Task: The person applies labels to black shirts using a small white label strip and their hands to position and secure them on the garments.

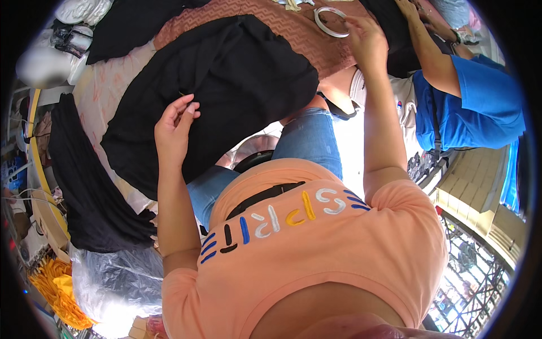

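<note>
A black cloth (pixel 254 73) lies in a broad heap across my lap and the work surface. Over its left part is my left hand (pixel 175 127), with thumb and fingertips drawn together; a tiny thing seems to show at the tips, too small to name. My right hand (pixel 368 45) reaches to the far side, its fingertips closed on the edge of a thin white ring (pixel 319 22), which looks like a narrow roll of tape. That ring is over a brown cloth with a zigzag pattern (pixel 276 14).
A folded black cloth (pixel 84 181) hangs at the left beside a yellow-edged frame (pixel 38 147). Clear plastic wrap (pixel 118 277) and orange-yellow cloth (pixel 59 288) are lower left. On the right, close by, a person in a blue shirt (pixel 485 101) works with an arm stretched forward.
</note>
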Demonstrator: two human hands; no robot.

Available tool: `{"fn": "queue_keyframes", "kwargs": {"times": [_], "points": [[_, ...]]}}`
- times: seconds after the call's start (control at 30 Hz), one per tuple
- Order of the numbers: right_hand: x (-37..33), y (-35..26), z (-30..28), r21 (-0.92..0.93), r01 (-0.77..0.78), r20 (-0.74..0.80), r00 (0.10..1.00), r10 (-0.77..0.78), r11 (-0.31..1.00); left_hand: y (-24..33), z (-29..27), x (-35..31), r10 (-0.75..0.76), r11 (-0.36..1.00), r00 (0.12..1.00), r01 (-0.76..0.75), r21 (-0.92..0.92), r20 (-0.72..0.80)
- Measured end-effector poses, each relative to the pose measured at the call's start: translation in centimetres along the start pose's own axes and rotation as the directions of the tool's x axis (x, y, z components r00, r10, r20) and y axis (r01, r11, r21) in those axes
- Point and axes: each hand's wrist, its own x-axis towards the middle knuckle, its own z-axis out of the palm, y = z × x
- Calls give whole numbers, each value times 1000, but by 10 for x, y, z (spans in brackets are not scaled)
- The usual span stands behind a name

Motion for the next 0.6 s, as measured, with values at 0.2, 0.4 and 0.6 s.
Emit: {"fn": "queue_keyframes", "kwargs": {"times": [0.2, 0.4, 0.6], "points": [[11, 30, 10, -30, -232, 34, 972, 233, 972, 9, 0, -2, 4, 998, 998, 0, 67, -61], [8, -12, 31, 56, 26, 39, 999, -28, 998, -5, 14, 1, 91, 981, 980, -58, 186, -178], [21, -28, 43, 109, 65, 5, 998, -66, 992, -11, 20, 1, 219, 958, 947, -162, 237, -235]]}}
